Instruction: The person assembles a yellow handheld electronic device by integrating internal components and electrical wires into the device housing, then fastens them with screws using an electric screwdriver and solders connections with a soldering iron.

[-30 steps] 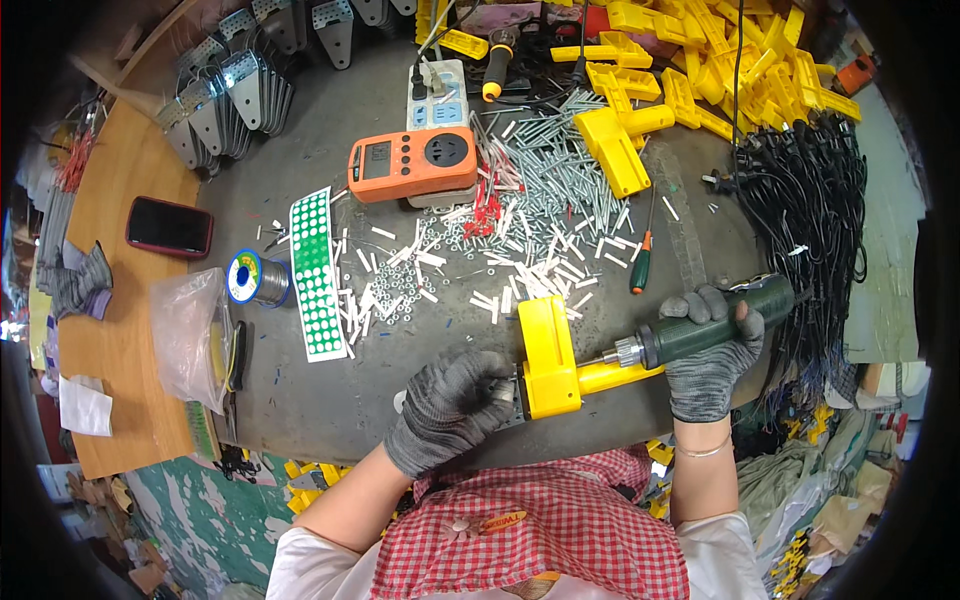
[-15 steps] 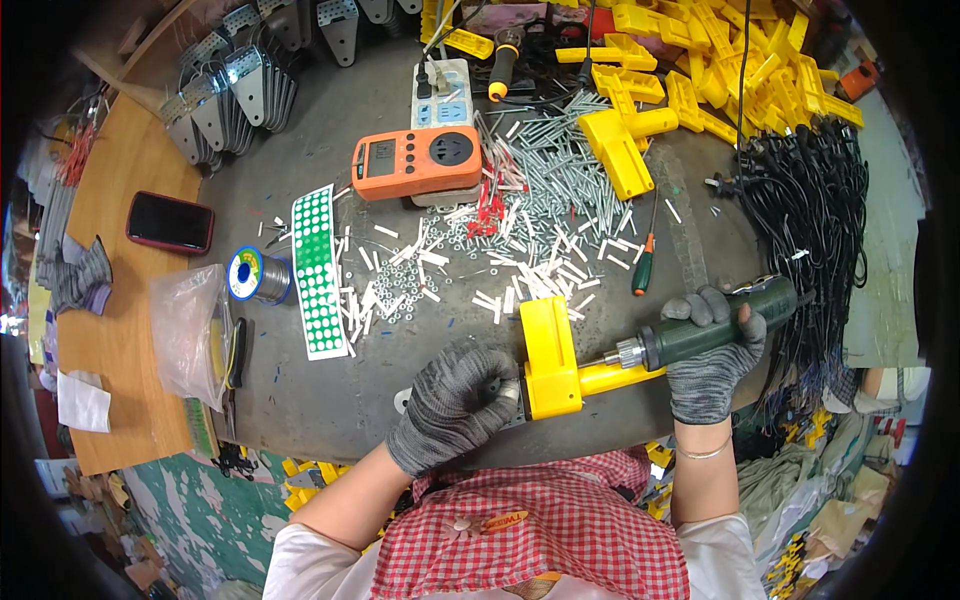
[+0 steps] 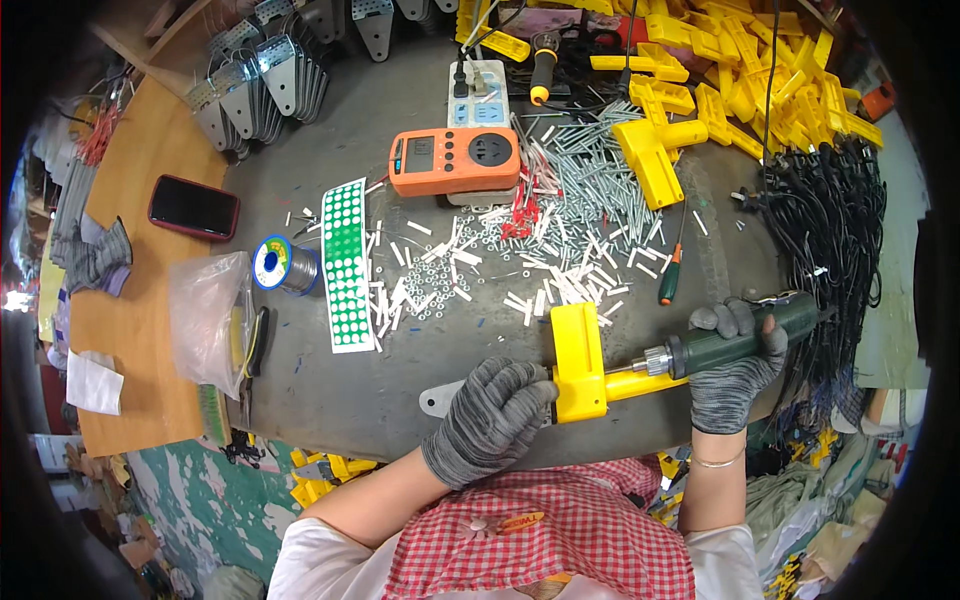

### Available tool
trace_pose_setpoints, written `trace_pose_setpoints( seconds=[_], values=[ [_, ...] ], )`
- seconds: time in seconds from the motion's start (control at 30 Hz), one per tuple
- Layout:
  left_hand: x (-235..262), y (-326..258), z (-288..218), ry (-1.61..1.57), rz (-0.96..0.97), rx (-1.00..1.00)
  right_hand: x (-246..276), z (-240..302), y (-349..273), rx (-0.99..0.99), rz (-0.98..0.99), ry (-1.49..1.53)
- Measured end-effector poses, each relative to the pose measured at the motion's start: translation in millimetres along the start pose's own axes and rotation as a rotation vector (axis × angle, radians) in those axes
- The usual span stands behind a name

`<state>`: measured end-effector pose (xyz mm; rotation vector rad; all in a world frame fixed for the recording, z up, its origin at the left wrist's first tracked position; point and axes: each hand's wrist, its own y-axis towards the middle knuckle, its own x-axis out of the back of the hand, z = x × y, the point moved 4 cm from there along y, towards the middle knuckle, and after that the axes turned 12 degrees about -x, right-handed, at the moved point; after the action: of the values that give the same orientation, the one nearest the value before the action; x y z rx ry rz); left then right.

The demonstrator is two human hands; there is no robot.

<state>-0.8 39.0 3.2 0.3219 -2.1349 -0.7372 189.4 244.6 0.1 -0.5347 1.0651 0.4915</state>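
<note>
Little has moved since the earlier frame: both gloved hands keep their places, and the left hand point(image 3: 492, 418) has only slid slightly toward the yellow part point(image 3: 578, 362).

Grey tabletop point(image 3: 330, 390) fills the middle of the view, with a wooden board point(image 3: 130, 330) at nine o'clock. At three o'clock hangs a bundle of black cables point(image 3: 835, 230), and at one o'clock lies a heap of yellow parts point(image 3: 760, 80). Loose screws point(image 3: 590, 185) and white sleeves point(image 3: 440, 270) are scattered around the centre. An orange meter point(image 3: 455, 160) sits at twelve o'clock, a green dot sheet point(image 3: 346, 265) at ten, a phone point(image 3: 194, 206) further out at ten, and a solder reel point(image 3: 280, 265) just beside the sheet.

At five o'clock, near the tabletop's edge, the yellow part lies between the hands. The left hand's grip is curled loosely against its left side, touching it. The right hand point(image 3: 735, 365) has its grip closed fully round the green driver point(image 3: 745, 340), whose tip meets the yellow part's right side.
</note>
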Motion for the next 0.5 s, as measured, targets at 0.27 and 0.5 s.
trace_pose_setpoints(
  seconds=[0.27,0.5],
  values=[
    [48.9,-9.9,61.7,0.645,0.032,0.479,-12.4,5.5,-7.4,0.033,-0.005,-0.050],
    [50.0,-8.9,80.1,0.423,0.107,0.645,-30.7,10.9,-32.1,0.017,0.147,-0.159]
  ],
)
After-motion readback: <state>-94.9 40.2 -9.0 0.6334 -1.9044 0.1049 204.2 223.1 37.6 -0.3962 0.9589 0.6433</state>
